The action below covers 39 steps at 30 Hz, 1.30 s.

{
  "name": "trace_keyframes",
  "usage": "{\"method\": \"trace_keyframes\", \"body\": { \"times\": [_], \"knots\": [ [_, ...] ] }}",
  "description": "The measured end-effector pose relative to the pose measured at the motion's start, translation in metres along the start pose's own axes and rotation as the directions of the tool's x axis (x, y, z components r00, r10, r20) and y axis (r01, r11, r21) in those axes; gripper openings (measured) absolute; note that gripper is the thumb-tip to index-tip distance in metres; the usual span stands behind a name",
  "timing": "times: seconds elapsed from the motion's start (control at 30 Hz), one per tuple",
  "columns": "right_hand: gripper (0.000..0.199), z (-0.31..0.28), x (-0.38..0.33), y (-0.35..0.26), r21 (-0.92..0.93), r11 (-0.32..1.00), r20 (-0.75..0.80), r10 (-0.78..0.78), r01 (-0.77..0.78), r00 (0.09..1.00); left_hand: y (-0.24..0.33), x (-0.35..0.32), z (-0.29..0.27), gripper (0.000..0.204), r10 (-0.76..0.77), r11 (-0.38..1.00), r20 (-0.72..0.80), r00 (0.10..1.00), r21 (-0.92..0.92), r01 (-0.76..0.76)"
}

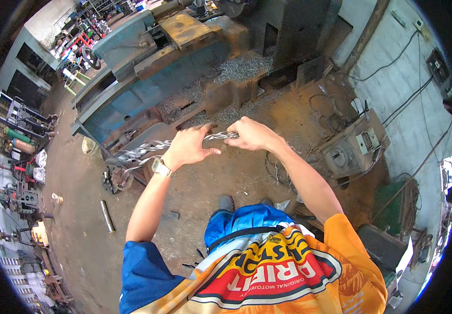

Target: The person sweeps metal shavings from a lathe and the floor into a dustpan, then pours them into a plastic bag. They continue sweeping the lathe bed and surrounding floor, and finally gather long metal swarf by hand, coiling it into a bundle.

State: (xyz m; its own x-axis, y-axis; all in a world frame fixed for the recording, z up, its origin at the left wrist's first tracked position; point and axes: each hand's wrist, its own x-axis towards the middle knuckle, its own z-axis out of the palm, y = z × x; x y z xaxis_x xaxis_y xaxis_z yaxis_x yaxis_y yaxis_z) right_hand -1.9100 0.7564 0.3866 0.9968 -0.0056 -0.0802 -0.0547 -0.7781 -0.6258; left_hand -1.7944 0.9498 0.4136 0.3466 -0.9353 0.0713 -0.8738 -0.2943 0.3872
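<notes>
I have a long twisted metal rod (184, 142) held up in front of me with both hands, well above the workshop floor (205, 183). My left hand (186, 147) is wrapped round it near the middle, the fingers (197, 153) curled underneath and the thumb over the top, a wristwatch (161, 167) showing on that wrist. My right hand (252, 134) is closed on the right-hand end, knuckles up, so the tip of the rod is hidden inside my fist. The rod's long axis runs nearly level across me, left to right, dipping a little toward its free end, which points out to my left and slightly down, toward the lower edge of the big blue machine (147, 68). I cannot make out exactly how that far end finishes; it looks like looser silvery coils. I judge I am in the middle of working the twist along the rod, one hand steadying while the other turns, so the next move asks for a firm hold on the left and a clean rotation of the right wrist without letting the piece sag. Metal shavings (241, 65) lie heaped on the machine bed, and a short steel bar (106, 215) lies on the floor to my left.
</notes>
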Motion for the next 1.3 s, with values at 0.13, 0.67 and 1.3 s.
{"method": "trace_keyframes", "body": {
  "times": [0.13,0.67,1.3],
  "knots": [
    [0.04,-0.01,-0.005,-0.002,0.141,0.987,-0.03,-0.075,0.079,0.997,-0.015,0.007,0.036,0.044,-0.098,0.897,0.163,0.982,-0.413,0.158],
    [0.06,-0.01,0.01,0.005,0.573,0.818,-0.318,0.157,0.057,0.935,0.007,0.044,0.095,0.061,-0.048,0.235,-0.02,0.999,-0.972,-0.008],
    [0.058,-0.015,0.005,-0.02,0.116,0.991,-0.666,0.124,-0.062,0.736,0.031,0.073,0.094,0.042,-0.074,0.313,-0.156,0.985,-0.941,-0.126]
  ]
}}
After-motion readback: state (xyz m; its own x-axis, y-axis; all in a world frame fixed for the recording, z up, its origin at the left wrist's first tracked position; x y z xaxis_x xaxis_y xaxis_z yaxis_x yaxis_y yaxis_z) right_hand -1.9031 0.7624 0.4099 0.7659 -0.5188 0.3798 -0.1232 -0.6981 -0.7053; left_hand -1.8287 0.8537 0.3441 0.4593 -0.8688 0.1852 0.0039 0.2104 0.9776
